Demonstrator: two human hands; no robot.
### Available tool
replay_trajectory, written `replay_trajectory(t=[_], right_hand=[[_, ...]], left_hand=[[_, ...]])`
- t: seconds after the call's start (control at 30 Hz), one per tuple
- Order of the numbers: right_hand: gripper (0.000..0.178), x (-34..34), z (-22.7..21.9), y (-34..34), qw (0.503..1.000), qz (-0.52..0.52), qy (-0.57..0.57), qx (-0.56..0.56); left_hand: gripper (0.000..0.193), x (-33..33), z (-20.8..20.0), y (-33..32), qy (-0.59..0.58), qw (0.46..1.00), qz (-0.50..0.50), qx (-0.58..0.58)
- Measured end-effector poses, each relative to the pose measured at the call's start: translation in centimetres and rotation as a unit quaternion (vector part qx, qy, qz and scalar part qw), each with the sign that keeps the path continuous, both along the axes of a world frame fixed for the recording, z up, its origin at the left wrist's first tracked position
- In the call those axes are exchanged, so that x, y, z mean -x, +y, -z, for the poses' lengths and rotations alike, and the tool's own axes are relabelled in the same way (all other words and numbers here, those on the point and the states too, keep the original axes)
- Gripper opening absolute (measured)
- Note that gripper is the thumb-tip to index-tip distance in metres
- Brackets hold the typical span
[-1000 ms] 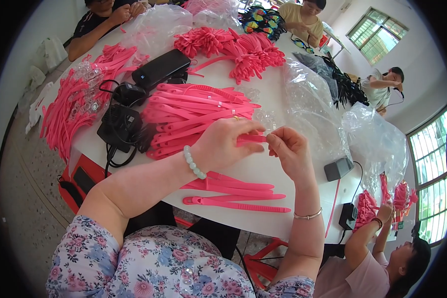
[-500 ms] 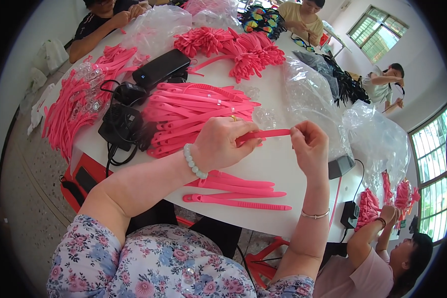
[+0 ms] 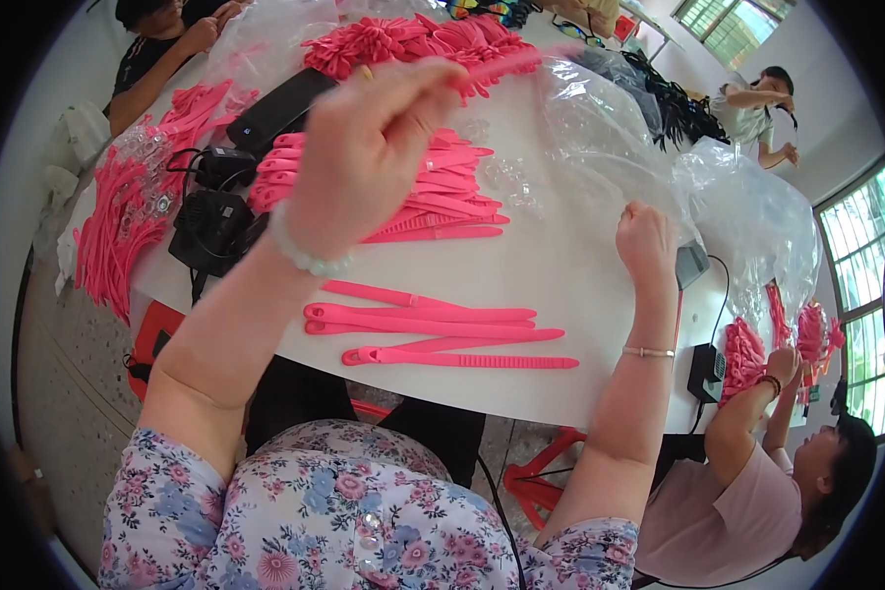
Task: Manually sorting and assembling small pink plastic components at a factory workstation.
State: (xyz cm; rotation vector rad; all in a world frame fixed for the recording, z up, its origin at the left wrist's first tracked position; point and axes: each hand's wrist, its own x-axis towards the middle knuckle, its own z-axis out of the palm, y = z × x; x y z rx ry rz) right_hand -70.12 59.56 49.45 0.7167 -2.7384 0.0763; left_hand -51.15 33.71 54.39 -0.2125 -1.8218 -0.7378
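My left hand [image 3: 364, 162] is raised above the table, blurred by motion, its fingers pinching one end of a pink rubber strap [image 3: 506, 67] that points to the right. My right hand [image 3: 647, 241] is closed with curled fingers over the table's right part; whatever it may hold is hidden. Beneath my left hand lies a thick pile of pink straps [image 3: 452, 192], partly covered by that hand. Closer to me, several loose pink straps [image 3: 442, 324] lie roughly side by side near the table edge. Small clear plastic pieces [image 3: 511, 187] sit right of the pile.
Black power adapters [image 3: 211, 231] with cables and a black box [image 3: 280, 108] stand on the left, beside more straps [image 3: 123, 216]. Bundled straps [image 3: 403, 44] lie at the back. Clear plastic bags [image 3: 600, 128] cover the right side. Co-workers sit around, one [image 3: 737, 492] at near right.
My left hand has lifted up and away from me, carrying the strap. My right hand has let go of the strap's other end and closed. The view has shifted slightly.
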Motion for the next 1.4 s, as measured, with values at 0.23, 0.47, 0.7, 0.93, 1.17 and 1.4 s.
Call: replay_trajectory(t=[0.23,0.47,0.7,0.93,1.17,1.4], right_hand=[[0.024,2.5,5.1,0.4,0.995,-0.048,0.072,0.051],[0.017,2.0,3.4,-0.3,0.994,-0.075,0.04,0.07],[0.015,2.6,4.4,0.2,0.987,-0.033,0.035,0.155],[0.014,2.0,3.4,0.2,0.987,-0.024,0.044,0.155],[0.013,1.2,2.4,0.0,0.985,-0.031,0.02,0.168],[0.013,0.9,2.4,-0.1,0.982,-0.036,0.011,0.184]], left_hand=[[0.016,1.3,-0.1,-3.5,-0.122,0.935,-0.162,0.29],[0.015,0.9,3.5,-4.3,-0.187,0.899,-0.141,0.37],[0.02,-2.0,4.1,1.3,-0.324,0.897,0.145,0.265],[0.017,-2.9,6.0,1.9,-0.461,0.84,0.2,0.206],[0.012,-2.0,4.9,1.2,-0.559,0.803,0.207,-0.004],[0.008,-1.6,5.5,0.9,-0.527,0.8,0.264,-0.116]])
